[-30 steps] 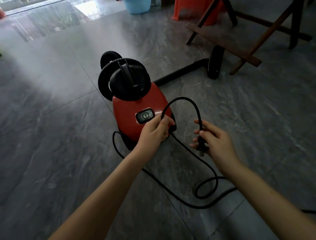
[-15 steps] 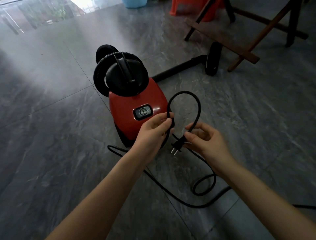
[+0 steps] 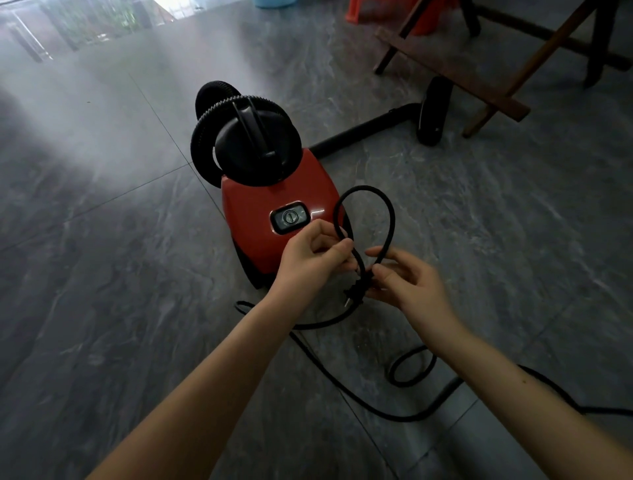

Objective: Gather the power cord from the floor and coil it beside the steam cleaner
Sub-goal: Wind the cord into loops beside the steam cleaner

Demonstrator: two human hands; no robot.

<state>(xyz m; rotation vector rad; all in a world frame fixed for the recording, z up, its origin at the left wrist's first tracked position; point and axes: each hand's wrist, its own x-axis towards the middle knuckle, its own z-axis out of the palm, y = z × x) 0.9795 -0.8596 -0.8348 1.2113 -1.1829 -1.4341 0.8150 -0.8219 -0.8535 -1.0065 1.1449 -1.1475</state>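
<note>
A red steam cleaner [image 3: 260, 222] with a black hose wound on its top stands on the grey tiled floor. The black power cord [image 3: 390, 216] makes a small upright loop in front of it. My left hand [image 3: 308, 263] pinches the loop's left strand. My right hand [image 3: 407, 287] pinches the right strand just above the plug [image 3: 354, 296], which hangs down between my hands. More of the cord lies on the floor below my arms in a loose curl [image 3: 411, 368] and runs off to the right edge.
The cleaner's black wand and floor head [image 3: 431, 114] lie on the floor behind it to the right. Wooden furniture legs [image 3: 455, 72] stand at the back right, with an orange stool [image 3: 424, 17] and a blue bucket [image 3: 270, 2] beyond.
My two hands have come closer together, narrowing the loop of cord. The plug has swung from beside my right hand to hang between both hands.
</note>
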